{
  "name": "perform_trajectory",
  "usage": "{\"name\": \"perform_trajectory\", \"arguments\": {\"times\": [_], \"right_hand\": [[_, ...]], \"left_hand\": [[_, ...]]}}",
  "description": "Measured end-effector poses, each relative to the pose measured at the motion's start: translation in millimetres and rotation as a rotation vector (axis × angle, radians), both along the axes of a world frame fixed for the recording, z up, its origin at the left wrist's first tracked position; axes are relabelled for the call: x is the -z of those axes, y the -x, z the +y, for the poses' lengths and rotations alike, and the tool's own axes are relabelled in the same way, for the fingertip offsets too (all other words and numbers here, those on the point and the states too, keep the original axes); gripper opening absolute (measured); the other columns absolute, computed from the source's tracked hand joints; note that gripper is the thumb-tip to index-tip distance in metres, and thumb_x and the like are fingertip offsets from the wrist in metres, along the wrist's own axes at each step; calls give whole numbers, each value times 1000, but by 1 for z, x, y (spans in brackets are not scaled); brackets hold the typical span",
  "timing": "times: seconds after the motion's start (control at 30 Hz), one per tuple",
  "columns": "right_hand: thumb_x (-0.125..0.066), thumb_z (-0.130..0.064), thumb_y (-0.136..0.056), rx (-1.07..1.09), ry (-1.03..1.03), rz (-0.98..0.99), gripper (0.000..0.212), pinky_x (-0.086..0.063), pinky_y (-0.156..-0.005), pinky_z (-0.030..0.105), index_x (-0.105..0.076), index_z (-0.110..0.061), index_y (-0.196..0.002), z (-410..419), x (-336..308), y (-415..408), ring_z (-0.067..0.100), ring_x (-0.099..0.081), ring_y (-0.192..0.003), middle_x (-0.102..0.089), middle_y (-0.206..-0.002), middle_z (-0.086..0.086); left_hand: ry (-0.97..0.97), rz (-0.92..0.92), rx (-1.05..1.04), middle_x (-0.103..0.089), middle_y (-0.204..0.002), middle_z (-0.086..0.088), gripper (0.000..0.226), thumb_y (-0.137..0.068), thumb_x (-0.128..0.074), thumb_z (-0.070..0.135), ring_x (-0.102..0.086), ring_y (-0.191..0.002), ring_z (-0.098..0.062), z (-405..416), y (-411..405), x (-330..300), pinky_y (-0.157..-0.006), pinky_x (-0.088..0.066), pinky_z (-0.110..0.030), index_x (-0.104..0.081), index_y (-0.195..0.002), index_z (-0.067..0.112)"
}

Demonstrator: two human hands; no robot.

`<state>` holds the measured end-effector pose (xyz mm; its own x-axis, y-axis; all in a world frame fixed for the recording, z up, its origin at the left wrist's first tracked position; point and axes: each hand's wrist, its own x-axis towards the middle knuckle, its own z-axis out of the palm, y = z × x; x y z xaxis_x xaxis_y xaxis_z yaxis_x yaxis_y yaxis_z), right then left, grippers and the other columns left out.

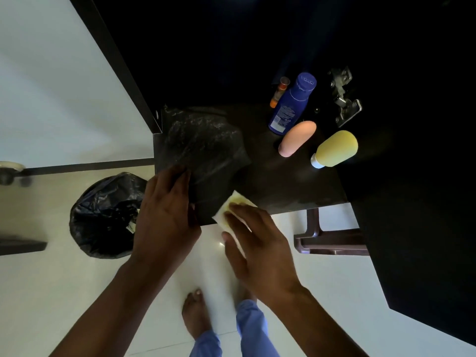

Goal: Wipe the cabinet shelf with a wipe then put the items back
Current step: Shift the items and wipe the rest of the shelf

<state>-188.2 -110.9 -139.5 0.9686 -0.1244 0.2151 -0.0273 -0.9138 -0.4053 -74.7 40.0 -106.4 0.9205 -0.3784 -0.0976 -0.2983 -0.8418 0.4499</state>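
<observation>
Reading the labels first: the blue bottle (291,104) carries embossed lettering on its cap that looks like NIVEA, seen upside down; the fine print on its back label is too small to read. No other writing is legible.

The wipe (233,215) is pale yellow-white and rectangular, its long axis running from the far left to the near right. It lies at the near edge of the dark cabinet shelf (283,181), partly overhanging it. The right hand (257,243) presses on the wipe with straight fingers spread flat, the thumb along the wipe's near side.

The left hand (164,212) grips the near edge of a crumpled black plastic bag (206,150) that sits on the left part of the shelf, fingers curled round the plastic.

On the far right of the shelf stand the blue bottle, a small orange tube (279,91) just behind it, a peach bottle (297,139) and a yellow bottle (334,148) with a white cap. A metal hinge (343,96) is fixed further right.

A bin (108,215) lined with black plastic stands on the white floor, left of the hands.
</observation>
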Motion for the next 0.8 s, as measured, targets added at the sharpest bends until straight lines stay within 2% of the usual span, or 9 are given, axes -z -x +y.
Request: {"name": "perform_trajectory", "arguments": {"times": [0.07,0.17,0.27,0.4,0.53,0.63,0.73,0.8], "right_hand": [[-60,-28,-100,58,-42,-25,33,-50,-104,34,-72,-10,-124,-18,2,11,24,-61,-123,-66,-134,6],[-60,-22,-99,210,15,-28,33,-52,-99,43,-70,-6,-125,-56,7,27,28,-61,-121,-66,-132,11],[-55,-29,-100,416,9,14,40,-56,-95,51,-67,-5,-128,-90,11,35,28,-58,-124,-65,-133,13],[-51,-36,-101,533,-5,15,45,-55,-98,50,-66,-5,-130,-95,13,34,27,-57,-126,-64,-135,12],[-54,-26,-100,404,-2,-27,39,-51,-102,43,-68,-2,-127,-56,13,27,29,-59,-124,-66,-132,15],[-52,-30,-99,262,-26,-13,40,-45,-106,31,-69,-6,-126,-11,10,16,25,-57,-124,-65,-132,13],[-49,-34,-102,101,-16,11,42,-52,-103,34,-67,-8,-130,26,9,0,26,-59,-125,-64,-136,11],[-45,-38,-104,-32,13,36,46,-53,-104,37,-63,-11,-136,43,11,-9,27,-57,-131,-61,-142,9]], "left_hand": [[5,-7,3,-52,-144,-15,64,-80,-64,2,-47,-132,-38,1,0,1,-109,-44,-46,-53,-143,4],[27,-32,1,-53,-144,-17,62,-81,-58,6,-47,-131,-39,3,1,3,-107,-45,-47,-53,-142,3],[42,-25,-8,-52,-144,-17,62,-81,-50,15,-46,-133,-39,3,2,3,-108,-45,-50,-54,-142,4],[40,-15,-4,-53,-145,-20,63,-81,-48,19,-46,-134,-42,4,1,2,-107,-45,-51,-55,-141,2],[85,-21,-13,-53,-145,-18,66,-79,-42,24,-48,-134,-41,8,-3,1,-110,-43,-49,-57,-140,2],[117,-55,-55,-55,-144,-16,63,-78,-46,16,-50,-133,-37,13,-2,0,-112,-41,-45,-59,-139,4],[111,-73,-88,-56,-145,-15,67,-76,-68,-4,-51,-134,-38,22,-2,5,-111,-46,-52,-58,-141,8],[122,-51,-77,-57,-144,-16,77,-69,-82,-8,-53,-133,-38,30,-1,8,-109,-48,-54,-59,-140,7]]}}
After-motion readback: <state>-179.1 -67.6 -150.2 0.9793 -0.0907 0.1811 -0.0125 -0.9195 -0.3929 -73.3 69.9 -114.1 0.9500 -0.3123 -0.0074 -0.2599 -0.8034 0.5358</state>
